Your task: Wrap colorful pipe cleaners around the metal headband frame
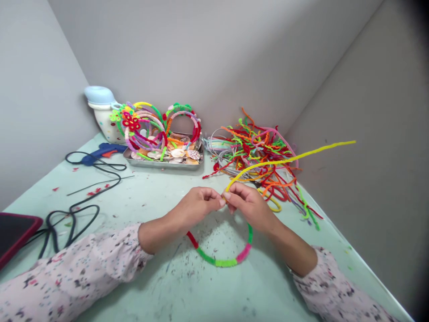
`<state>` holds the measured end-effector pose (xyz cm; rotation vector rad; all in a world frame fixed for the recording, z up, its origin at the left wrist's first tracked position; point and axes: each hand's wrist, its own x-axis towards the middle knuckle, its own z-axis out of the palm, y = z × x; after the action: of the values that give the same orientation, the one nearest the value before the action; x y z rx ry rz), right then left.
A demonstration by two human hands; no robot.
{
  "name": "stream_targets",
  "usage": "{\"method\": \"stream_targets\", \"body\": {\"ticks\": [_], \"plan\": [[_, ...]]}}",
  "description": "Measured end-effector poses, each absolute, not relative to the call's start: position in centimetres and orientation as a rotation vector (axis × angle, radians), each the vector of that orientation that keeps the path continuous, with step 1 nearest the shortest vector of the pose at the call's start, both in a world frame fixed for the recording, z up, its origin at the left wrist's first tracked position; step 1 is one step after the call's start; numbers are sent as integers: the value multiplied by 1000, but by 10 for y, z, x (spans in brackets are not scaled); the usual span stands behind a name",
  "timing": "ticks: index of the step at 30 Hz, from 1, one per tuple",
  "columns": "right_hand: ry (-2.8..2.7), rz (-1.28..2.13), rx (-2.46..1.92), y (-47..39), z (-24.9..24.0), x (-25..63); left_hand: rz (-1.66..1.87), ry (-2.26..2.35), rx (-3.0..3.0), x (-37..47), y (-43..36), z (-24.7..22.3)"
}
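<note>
A hoop [226, 263] wrapped in red, green and pink fuzzy sections hangs below my hands, its upper part hidden behind them. My left hand [197, 205] pinches the hoop's top at the centre, fingers closed. Right beside it, fingertips nearly touching, my right hand [251, 203] is closed on a yellow pipe cleaner [288, 159]. From there the pipe cleaner's long free end rises and stretches to the right. What exactly lies between the fingertips is too small to make out.
A metal tray [164, 165] holds shells and finished colourful hoops [144, 120]. Behind my right hand is a tangled pile of pipe cleaners [268, 152]. At the left are a blue glue gun [100, 153], its black cord, a white cup [109, 120] and a dark red-edged device [18, 232].
</note>
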<state>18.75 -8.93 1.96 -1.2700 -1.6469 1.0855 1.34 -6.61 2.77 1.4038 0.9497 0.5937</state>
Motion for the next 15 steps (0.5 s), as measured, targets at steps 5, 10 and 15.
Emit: {"method": "stream_targets", "body": {"ticks": [5,10,15], "plan": [[-1648,1075,-1267,-89,18,187,593,955,1408,14,-66,29],[-1655,1070,-1276,-90,20,187,592,958,1421,13,-66,28],[-1642,1067,-1267,-90,20,186,640,950,1452,13,-65,24]]}}
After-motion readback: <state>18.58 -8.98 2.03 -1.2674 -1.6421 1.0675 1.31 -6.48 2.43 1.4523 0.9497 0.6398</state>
